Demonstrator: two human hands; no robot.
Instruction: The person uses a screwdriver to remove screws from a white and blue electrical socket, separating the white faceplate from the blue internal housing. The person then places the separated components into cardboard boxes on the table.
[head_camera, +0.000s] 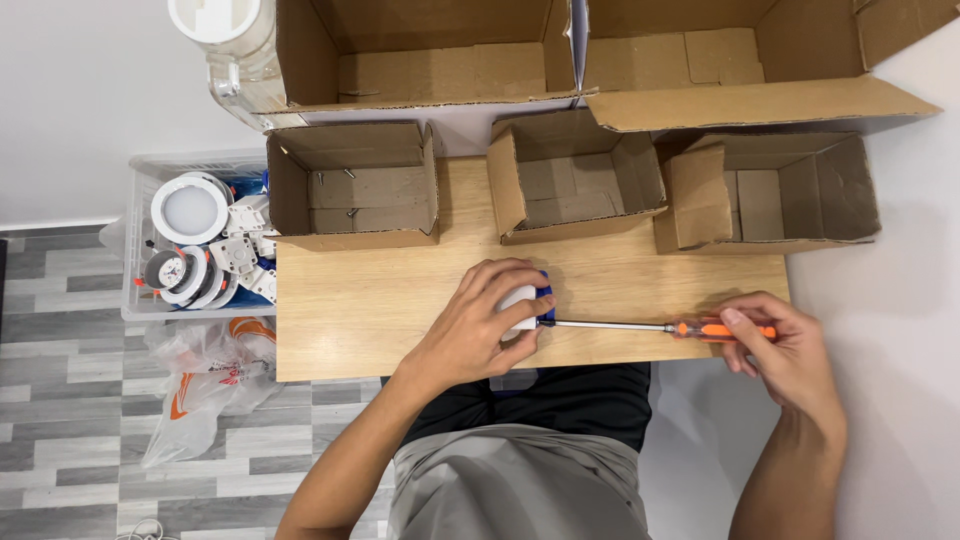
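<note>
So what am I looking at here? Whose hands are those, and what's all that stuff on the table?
The picture comes from a camera worn on a person's head, looking straight down, so you see that person's own two bare hands. The left hand covers a small white and blue plastic part on the light wooden table. The right hand holds a screwdriver with an orange handle; its thin metal shaft points at the part. Three small open cardboard boxes stand along the far edge of the table, with bigger boxes behind. On the floor to the left sits a clear plastic bin of round white lamp pieces, and a crumpled plastic bag.
</note>
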